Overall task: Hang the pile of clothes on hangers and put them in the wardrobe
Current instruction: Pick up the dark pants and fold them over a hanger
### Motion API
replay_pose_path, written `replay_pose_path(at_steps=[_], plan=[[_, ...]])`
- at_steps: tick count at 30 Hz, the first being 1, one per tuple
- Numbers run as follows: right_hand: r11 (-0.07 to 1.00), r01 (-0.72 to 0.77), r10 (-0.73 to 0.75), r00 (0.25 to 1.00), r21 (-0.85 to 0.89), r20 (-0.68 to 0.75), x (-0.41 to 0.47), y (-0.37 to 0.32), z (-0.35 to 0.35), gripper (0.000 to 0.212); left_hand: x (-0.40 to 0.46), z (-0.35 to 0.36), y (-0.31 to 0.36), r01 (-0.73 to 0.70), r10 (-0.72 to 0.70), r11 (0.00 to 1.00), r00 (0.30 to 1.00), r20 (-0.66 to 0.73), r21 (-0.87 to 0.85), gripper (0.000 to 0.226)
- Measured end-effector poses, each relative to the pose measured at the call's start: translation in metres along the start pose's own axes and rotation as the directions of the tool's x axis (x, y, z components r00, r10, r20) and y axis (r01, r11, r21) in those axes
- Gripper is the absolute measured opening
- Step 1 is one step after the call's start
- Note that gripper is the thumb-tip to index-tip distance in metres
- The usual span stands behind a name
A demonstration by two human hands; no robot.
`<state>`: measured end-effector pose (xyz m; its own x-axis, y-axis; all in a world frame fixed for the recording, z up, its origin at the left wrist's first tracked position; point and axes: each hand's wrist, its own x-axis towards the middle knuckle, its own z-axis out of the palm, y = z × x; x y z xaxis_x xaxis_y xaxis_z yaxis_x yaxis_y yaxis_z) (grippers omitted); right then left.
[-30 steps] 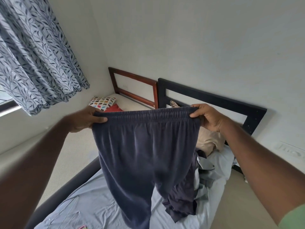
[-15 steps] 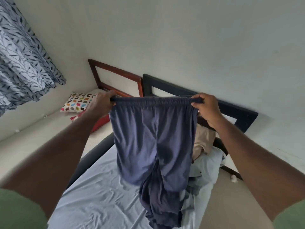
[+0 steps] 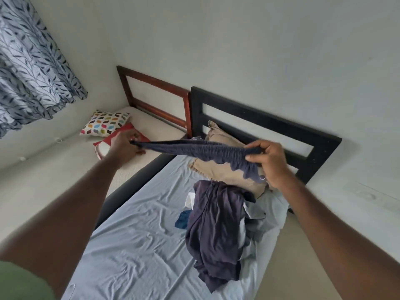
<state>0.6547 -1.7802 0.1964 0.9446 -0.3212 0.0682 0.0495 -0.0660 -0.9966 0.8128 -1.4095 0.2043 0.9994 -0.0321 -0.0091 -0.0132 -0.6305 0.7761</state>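
Dark blue trousers (image 3: 201, 149) are stretched by their elastic waistband between my two hands, above the bed. My left hand (image 3: 124, 146) pinches the left end of the waistband, and my right hand (image 3: 267, 162) grips the right end. Only the gathered waistband shows clearly up here. Dark cloth (image 3: 214, 230) hangs or lies below, on the pile of clothes (image 3: 255, 215) on the light blue sheet; I cannot tell whether it is the trouser legs. No hanger and no wardrobe is in view.
The bed (image 3: 138, 245) has a black headboard (image 3: 259, 118) and a tan pillow (image 3: 225, 172). A second bed to the left has a brown headboard (image 3: 155, 87), a patterned cushion (image 3: 104, 124) and a red cushion (image 3: 121, 135). A leaf-print curtain (image 3: 32, 61) hangs at the left.
The trousers hung flat and upright from my hands before. Now the waistband lies nearly level and bunched, my hands are lower and wider apart, and the dark cloth is down on the pile.
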Motion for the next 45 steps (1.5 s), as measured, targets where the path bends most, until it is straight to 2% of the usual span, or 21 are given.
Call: replay_pose_path(at_steps=[2,5,8,11,15,17,25,27,32,37,41,43,45], plan=[[0.998,-0.066,0.066,0.996,-0.002,0.053,-0.044,0.029,0.025,0.032,-0.021,-0.004,-0.05,0.124,-0.123,0.983,0.992,0.016,-0.135,0.041],[0.992,-0.087,0.095,0.992,-0.087,0.088,-0.11,0.08,0.058,0.036,-0.066,-0.005,-0.118,0.19,-0.184,0.973,0.981,0.057,-0.133,0.04],[0.978,-0.144,0.165,0.977,-0.149,0.138,-0.177,0.139,0.094,0.038,-0.115,-0.01,-0.19,0.289,-0.291,0.939,0.957,0.018,-0.188,0.027],[0.951,-0.218,0.263,0.943,-0.22,0.203,-0.242,0.199,0.13,0.04,-0.16,0.001,-0.271,0.416,-0.435,0.848,0.9,0.019,-0.329,0.006],[0.894,-0.282,0.394,0.863,-0.347,0.315,-0.324,0.279,0.179,0.027,-0.221,0.024,-0.373,0.501,-0.515,0.847,0.856,-0.044,-0.177,0.009],[0.863,-0.299,0.455,0.81,-0.408,0.37,-0.356,0.314,0.198,0.023,-0.247,0.034,-0.419,0.523,-0.532,0.843,0.846,-0.045,-0.127,0.018],[0.781,-0.304,0.596,0.623,-0.545,0.506,-0.453,0.417,0.262,0.043,-0.336,0.042,-0.568,0.575,-0.57,0.816,0.817,-0.082,0.057,0.036],[0.773,-0.281,0.61,0.578,-0.569,0.543,-0.477,0.437,0.277,0.044,-0.356,0.039,-0.596,0.603,-0.596,0.792,0.798,-0.088,0.097,0.037],[0.775,-0.265,0.627,0.442,-0.574,0.642,-0.544,0.47,0.326,0.032,-0.406,0.015,-0.653,0.6,-0.594,0.759,0.797,-0.108,0.252,0.035],[0.781,-0.208,0.623,0.323,-0.588,0.713,-0.601,0.495,0.378,0.031,-0.452,-0.015,-0.696,0.644,-0.628,0.696,0.76,-0.167,0.316,0.041],[0.764,-0.106,0.645,0.126,-0.636,0.754,-0.63,0.514,0.407,0.042,-0.482,-0.023,-0.721,0.694,-0.686,0.664,0.713,-0.144,0.277,0.047],[0.743,-0.073,0.669,0.119,-0.665,0.734,-0.634,0.519,0.413,0.044,-0.5,-0.016,-0.723,0.735,-0.734,0.639,0.671,-0.107,0.228,0.046],[0.722,-0.031,0.684,0.183,-0.691,0.706,-0.63,0.526,0.414,0.039,-0.518,-0.001,-0.719,0.753,-0.76,0.628,0.648,-0.053,0.199,0.041]])
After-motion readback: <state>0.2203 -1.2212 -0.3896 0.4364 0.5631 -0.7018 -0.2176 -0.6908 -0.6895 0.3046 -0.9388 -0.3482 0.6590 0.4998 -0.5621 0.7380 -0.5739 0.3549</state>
